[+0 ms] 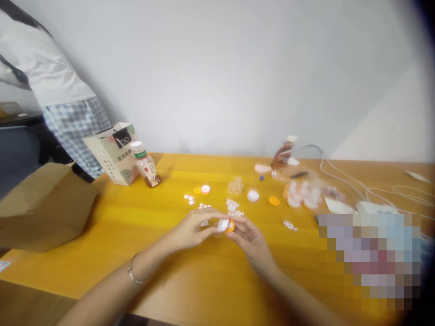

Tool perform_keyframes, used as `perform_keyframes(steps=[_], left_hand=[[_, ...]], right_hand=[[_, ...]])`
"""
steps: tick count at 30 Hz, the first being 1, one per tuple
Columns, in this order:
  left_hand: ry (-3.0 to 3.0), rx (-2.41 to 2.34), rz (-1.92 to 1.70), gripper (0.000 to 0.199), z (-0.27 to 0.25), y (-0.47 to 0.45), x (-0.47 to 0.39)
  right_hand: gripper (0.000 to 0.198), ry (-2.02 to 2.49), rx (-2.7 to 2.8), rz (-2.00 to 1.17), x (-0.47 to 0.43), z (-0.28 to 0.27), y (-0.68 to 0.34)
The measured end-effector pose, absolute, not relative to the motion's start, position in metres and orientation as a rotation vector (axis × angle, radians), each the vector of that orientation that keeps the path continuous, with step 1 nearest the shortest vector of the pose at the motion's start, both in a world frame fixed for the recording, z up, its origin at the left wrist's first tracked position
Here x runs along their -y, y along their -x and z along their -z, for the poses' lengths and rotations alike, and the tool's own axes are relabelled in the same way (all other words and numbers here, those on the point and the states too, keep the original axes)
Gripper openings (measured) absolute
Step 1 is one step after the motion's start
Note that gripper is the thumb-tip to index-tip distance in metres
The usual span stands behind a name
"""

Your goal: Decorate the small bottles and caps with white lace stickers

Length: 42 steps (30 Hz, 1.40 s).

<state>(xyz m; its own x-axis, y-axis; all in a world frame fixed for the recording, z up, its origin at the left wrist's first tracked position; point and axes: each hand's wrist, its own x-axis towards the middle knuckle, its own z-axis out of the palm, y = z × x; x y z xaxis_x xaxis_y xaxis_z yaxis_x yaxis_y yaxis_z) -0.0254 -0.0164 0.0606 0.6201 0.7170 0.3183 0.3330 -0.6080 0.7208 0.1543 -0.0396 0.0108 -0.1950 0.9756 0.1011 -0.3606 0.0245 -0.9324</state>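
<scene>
A pale wall [210, 81] rises behind a wooden table [190, 290], where two bare hands work at a small assembly. At far left stands a person [57, 72] in a white top and blue checks. A brown bag [50, 208] sits on the table's left side, with a printed bag [115, 156] and a bottle [146, 165] beyond it; a dark bottle [283, 151] stands toward the back right. Near the table's middle, the left hand [193, 228] and right hand [253, 244] meet, their fingers nearly closed, tips pinching: the left's on a white piece [223, 225], the right's on the orange piece [230, 225] against it. Blur hides whether the two are joined. Beyond the hands lie a white disc [253, 195], an orange disc [274, 200], thin white cutouts [233, 206] and a blue cap [261, 178]. The step in hand appears to be fitting or adjusting the pieces by touch; the next move seems to call for a light, steady pinch from both sides, with the edges kept aligned.
</scene>
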Motion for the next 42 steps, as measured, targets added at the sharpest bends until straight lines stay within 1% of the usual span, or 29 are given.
perform_keyframes(steps=[6,14,25,42], left_hand=[[-2.393,-0.833,-0.801,0.034,-0.057,0.023,0.022],[-2.467,-0.89,-0.823,0.033,-0.048,0.02,0.021],[-2.661,-0.739,-0.838,0.032,-0.046,0.021,0.019],[-2.643,-0.785,-0.897,0.036,-0.048,0.022,0.019]], right_hand=[[0.027,0.791,1.078,-1.469,0.039,-0.006,-0.154],[0.027,0.833,1.049,-1.417,0.04,-0.002,-0.153],[0.025,0.945,1.118,-1.381,0.04,-0.007,-0.154],[0.026,0.856,1.126,-1.212,0.048,0.005,-0.151]])
